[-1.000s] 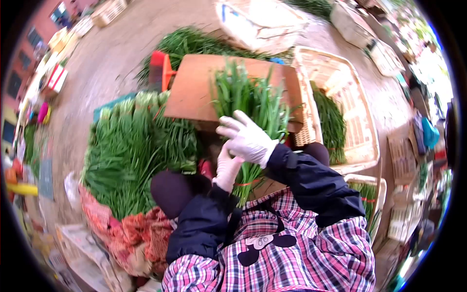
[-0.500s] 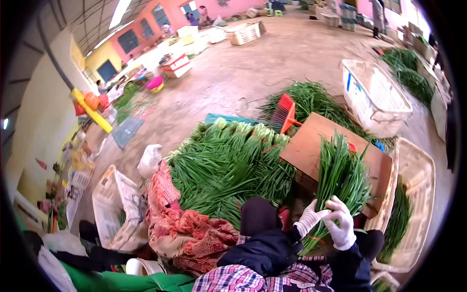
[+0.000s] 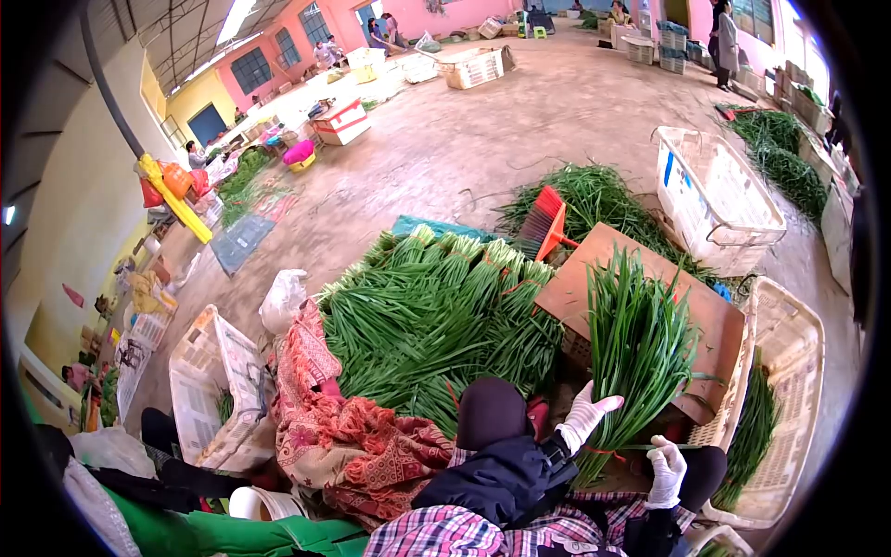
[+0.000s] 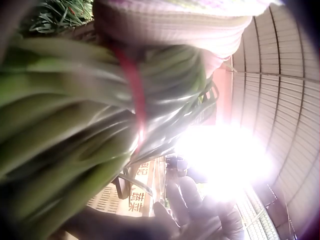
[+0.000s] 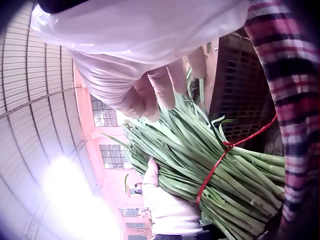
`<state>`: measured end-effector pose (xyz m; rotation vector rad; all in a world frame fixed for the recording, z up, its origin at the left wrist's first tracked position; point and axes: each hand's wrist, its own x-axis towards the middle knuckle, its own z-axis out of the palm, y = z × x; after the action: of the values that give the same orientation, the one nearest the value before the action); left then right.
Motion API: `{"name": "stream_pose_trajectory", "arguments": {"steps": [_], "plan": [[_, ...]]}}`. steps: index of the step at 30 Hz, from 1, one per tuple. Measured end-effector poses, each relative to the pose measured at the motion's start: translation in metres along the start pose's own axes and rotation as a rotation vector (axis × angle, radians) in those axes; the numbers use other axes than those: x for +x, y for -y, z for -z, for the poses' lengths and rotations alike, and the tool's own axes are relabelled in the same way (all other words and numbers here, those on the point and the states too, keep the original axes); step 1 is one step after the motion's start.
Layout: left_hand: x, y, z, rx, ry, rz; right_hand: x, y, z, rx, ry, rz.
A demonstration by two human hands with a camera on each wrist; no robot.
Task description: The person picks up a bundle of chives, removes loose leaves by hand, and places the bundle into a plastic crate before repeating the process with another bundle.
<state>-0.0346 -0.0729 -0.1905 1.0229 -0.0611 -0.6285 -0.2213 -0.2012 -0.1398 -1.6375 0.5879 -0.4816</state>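
Note:
My gloved left hand point(image 3: 583, 418) grips a bundle of green garlic chives point(image 3: 640, 325), leaves pointing away and stalks toward my lap. A red tie point(image 5: 212, 175) circles it near the stalk ends. In the right wrist view the left thumb point(image 5: 151, 172) lies along the bundle's side. My gloved right hand point(image 3: 666, 472) is just right of the stalks, its fingers curled. A single long leaf point(image 3: 640, 447) runs through those fingers and sticks out on both sides. In the left wrist view that hand point(image 4: 200, 215) appears against bright glare.
Tied chive bundles point(image 3: 436, 316) are stacked left of my knee, beside a red patterned cloth point(image 3: 362, 446). A brown board point(image 3: 594, 269) lies under the held leaves. A cream crate point(image 3: 789, 325) with chives stands on the right; a red broom head point(image 3: 543, 223) lies behind the board.
My view has swung up and left, showing more of the hall. The right hand has left the bundle and moved down to the right with a leaf. The left hand keeps its grip.

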Motion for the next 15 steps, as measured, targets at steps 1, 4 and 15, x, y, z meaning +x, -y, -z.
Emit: {"name": "stream_pose_trajectory", "arguments": {"steps": [1, 4, 15], "plan": [[-0.001, -0.002, 0.0, 0.0, 0.001, -0.009, -0.002, 0.005, -0.002, -0.007, 0.007, 0.014], [-0.002, -0.002, -0.002, 0.007, 0.0, -0.03, -0.003, 0.001, 0.0, 0.01, 0.035, 0.047], [-0.001, 0.0, 0.004, -0.051, 0.023, -0.002, -0.004, -0.009, -0.001, -0.023, -0.169, 0.138]]}}
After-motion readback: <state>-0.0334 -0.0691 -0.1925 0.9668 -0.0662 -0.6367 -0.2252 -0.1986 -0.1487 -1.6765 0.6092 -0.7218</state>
